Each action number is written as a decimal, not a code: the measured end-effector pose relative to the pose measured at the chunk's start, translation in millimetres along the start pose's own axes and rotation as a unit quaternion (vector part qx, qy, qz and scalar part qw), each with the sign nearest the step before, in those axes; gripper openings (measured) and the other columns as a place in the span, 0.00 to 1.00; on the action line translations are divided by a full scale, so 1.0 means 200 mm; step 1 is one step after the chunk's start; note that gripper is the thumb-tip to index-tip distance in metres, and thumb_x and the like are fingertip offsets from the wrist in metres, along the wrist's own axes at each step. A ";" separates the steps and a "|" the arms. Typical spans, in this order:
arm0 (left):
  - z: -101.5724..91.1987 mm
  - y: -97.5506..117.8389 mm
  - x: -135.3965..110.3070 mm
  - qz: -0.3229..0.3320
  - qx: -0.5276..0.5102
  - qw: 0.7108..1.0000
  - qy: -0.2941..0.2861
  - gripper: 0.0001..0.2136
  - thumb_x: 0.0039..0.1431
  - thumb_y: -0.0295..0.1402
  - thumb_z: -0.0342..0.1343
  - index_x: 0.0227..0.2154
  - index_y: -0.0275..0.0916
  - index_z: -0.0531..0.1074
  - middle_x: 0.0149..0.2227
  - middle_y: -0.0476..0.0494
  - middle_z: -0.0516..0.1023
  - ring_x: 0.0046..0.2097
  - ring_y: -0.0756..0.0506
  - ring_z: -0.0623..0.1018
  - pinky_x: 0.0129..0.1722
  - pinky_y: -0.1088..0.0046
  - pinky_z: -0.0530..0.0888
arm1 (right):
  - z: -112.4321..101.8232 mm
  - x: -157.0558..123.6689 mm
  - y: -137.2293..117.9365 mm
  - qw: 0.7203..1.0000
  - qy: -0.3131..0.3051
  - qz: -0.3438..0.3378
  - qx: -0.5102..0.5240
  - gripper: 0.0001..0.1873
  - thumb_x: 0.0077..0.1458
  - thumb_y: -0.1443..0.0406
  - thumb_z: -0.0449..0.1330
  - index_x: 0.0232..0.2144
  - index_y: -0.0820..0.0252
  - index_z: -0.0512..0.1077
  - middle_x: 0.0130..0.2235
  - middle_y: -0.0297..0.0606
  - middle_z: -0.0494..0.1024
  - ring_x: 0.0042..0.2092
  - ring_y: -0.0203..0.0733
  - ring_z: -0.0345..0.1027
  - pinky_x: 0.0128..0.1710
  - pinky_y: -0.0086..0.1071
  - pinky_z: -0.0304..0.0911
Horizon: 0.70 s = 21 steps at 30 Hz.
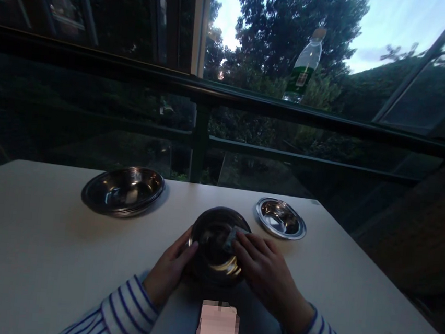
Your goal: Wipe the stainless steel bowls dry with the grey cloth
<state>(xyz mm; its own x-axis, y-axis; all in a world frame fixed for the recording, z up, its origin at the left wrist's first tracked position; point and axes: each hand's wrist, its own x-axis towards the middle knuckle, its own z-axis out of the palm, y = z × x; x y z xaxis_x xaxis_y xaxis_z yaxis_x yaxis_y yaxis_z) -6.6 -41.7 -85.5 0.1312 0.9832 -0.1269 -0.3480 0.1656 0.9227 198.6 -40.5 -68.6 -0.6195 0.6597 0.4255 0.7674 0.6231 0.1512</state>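
A steel bowl stands on the white table right in front of me. My left hand grips its left rim, fingers curled against the side. My right hand lies over the bowl's right edge and presses a small grey cloth against the inside wall. Both wrists wear white sleeves with blue stripes.
A larger steel bowl sits at the back left of the table. A small shallow steel dish sits at the back right. A plastic bottle with a green label stands on the dark railing beyond the table.
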 end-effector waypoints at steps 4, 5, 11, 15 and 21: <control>0.00 -0.01 0.02 0.009 -0.012 1.000 0.004 0.28 0.52 0.37 0.56 0.56 0.37 0.60 0.52 0.40 0.72 0.55 0.41 0.68 0.53 0.65 0.64 | -0.02 0.01 -0.06 0.992 -0.075 0.020 0.101 0.21 0.49 0.75 0.53 0.47 0.64 0.67 0.47 0.45 0.73 0.45 0.50 0.65 0.41 0.42 0.64; 0.00 -0.01 0.02 0.010 -0.011 1.000 0.012 0.28 0.51 0.37 0.56 0.55 0.37 0.61 0.52 0.40 0.72 0.54 0.40 0.69 0.53 0.64 0.64 | -0.04 0.02 -0.07 0.986 -0.091 0.023 0.137 0.20 0.49 0.75 0.53 0.46 0.63 0.67 0.45 0.44 0.74 0.44 0.49 0.66 0.40 0.40 0.64; -0.01 0.02 0.03 -0.055 -0.010 0.998 0.038 0.26 0.52 0.41 0.53 0.54 0.37 0.63 0.41 0.39 0.79 0.38 0.41 0.78 0.34 0.64 0.73 | -0.09 0.11 -0.09 0.944 -0.121 0.033 0.305 0.15 0.53 0.72 0.52 0.43 0.57 0.68 0.38 0.38 0.76 0.38 0.40 0.69 0.36 0.31 0.64; -0.06 0.01 0.04 -0.080 0.005 0.994 0.072 0.22 0.53 0.42 0.52 0.47 0.33 0.69 0.33 0.41 0.80 0.33 0.43 0.78 0.26 0.69 0.72 | -0.11 0.19 -0.05 0.956 -0.090 0.134 0.246 0.17 0.54 0.70 0.52 0.47 0.57 0.67 0.40 0.41 0.75 0.40 0.43 0.69 0.38 0.32 0.62; -0.06 -0.02 0.05 -0.059 0.011 0.994 0.090 0.18 0.51 0.34 0.53 0.46 0.35 0.71 0.33 0.42 0.80 0.30 0.44 0.77 0.23 0.71 0.73 | -0.04 0.33 -0.04 0.959 -0.120 0.215 0.144 0.14 0.56 0.71 0.48 0.44 0.62 0.68 0.40 0.46 0.75 0.42 0.45 0.69 0.39 0.32 0.59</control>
<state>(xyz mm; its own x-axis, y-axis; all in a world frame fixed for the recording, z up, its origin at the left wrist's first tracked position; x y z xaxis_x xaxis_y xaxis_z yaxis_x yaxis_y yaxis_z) -14.6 -31.5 -94.4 0.0001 0.9552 -0.2959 -0.3203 0.2804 0.9049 152.1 -4.4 -35.1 -0.3028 0.9375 0.1713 0.9044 0.3394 -0.2587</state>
